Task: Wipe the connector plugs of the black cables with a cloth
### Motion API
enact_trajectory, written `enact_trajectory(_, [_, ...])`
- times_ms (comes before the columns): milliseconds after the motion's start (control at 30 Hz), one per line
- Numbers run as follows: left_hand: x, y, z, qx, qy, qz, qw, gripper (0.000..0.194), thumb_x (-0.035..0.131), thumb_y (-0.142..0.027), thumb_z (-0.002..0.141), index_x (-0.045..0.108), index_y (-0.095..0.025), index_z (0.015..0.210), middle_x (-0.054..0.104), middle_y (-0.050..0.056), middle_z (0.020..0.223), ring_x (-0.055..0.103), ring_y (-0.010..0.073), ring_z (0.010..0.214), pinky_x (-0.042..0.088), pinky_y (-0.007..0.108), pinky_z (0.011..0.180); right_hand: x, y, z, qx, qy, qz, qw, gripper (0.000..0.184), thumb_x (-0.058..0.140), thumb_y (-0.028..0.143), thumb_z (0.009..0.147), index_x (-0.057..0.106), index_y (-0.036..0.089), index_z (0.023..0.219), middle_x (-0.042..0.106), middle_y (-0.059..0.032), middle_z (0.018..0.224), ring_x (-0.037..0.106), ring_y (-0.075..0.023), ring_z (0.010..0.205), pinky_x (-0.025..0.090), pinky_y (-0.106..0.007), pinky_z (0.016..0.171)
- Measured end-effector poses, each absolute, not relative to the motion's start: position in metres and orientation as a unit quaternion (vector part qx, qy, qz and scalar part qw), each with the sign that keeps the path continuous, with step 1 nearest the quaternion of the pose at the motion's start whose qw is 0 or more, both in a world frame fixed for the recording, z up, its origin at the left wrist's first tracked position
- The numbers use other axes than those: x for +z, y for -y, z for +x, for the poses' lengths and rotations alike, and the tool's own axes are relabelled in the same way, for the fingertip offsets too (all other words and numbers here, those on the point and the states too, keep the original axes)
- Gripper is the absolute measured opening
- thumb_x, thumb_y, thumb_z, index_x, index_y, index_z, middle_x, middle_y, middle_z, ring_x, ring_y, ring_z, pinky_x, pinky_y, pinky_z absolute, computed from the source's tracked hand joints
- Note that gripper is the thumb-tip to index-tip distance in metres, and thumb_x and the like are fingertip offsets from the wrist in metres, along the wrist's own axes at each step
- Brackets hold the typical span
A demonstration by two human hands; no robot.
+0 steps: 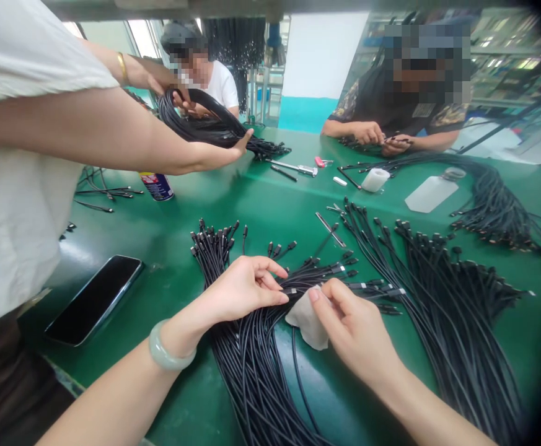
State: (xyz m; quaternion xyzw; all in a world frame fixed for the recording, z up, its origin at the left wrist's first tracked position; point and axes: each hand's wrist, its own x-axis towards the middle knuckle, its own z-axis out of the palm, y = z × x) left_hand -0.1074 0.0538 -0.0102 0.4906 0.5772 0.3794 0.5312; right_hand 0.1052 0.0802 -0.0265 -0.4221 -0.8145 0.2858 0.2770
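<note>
Black cables (261, 365) on green tabletop (205, 192)

From my remote post I see the left hand (246, 288), thumb and forefinger pinched on a connector (291, 291) above the near part of the cables. The right hand (356, 325) grasps a crumpled white cloth (310, 319) between thumb and fingers, just beside that connector; how its hidden fingers curl, I cannot tell. To my right, a second bundle (456, 310) fans out, plugs pointing away. A phone (96, 300) lies on the left, well apart from the connector. Beyond it stands a spray can (158, 187), near a co-worker (33, 56) holding a coil (177, 121). Calipers (298, 168) lie farther back.
</note>
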Motion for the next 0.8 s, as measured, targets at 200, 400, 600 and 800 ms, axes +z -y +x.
enact_trajectory(200, [-0.021,-0.060,-0.110,0.365,-0.621,0.614,0.323,0.025,0.059,-0.036,0.094,0.075,-0.017,0.088,0.072,0.001,0.078,0.063,0.0143,0.071,0.046,0.024,0.066,-0.027,-0.083,0.108,0.293,0.805,-0.438,0.273,0.037,0.044,0.047,0.100,0.044,0.024,0.071,0.045,0.0062,0.056,0.043,-0.0142,0.051,0.033,-0.026,0.054])
enact_trajectory(400, [-0.031,-0.064,-0.127,0.283,-0.743,0.607,0.009,0.021,0.053,-0.025,0.097,0.072,-0.016,0.101,0.066,0.010,0.102,0.055,0.0269,0.100,0.044,0.041,0.090,-0.029,-0.085,0.106,0.304,0.795,-0.449,0.271,0.040,0.041,0.052,0.100,0.040,0.025,0.070,0.040,0.0062,0.057,0.040,-0.0149,0.053,0.032,-0.026,0.054])
enact_trajectory(600, [-0.041,-0.067,-0.139,0.200,-0.802,0.554,-0.100,0.008,0.071,-0.022,0.083,0.071,-0.015,0.082,0.062,0.010,0.102,0.051,0.0312,0.102,0.045,0.045,0.086,-0.031,-0.086,0.106,0.293,0.802,-0.444,0.272,0.041,0.040,0.052,0.099,0.040,0.025,0.069,0.038,0.0062,0.057,0.039,-0.0150,0.054,0.031,-0.026,0.054])
enact_trajectory(800, [-0.043,-0.069,-0.141,0.236,-0.799,0.542,-0.108,0.010,0.065,-0.022,0.087,0.071,-0.015,0.088,0.062,0.011,0.111,0.049,0.0313,0.111,0.042,0.047,0.094,-0.033,-0.087,0.106,0.289,0.803,-0.441,0.278,0.041,0.040,0.052,0.100,0.041,0.024,0.069,0.039,0.0058,0.057,0.039,-0.0147,0.053,0.031,-0.025,0.051])
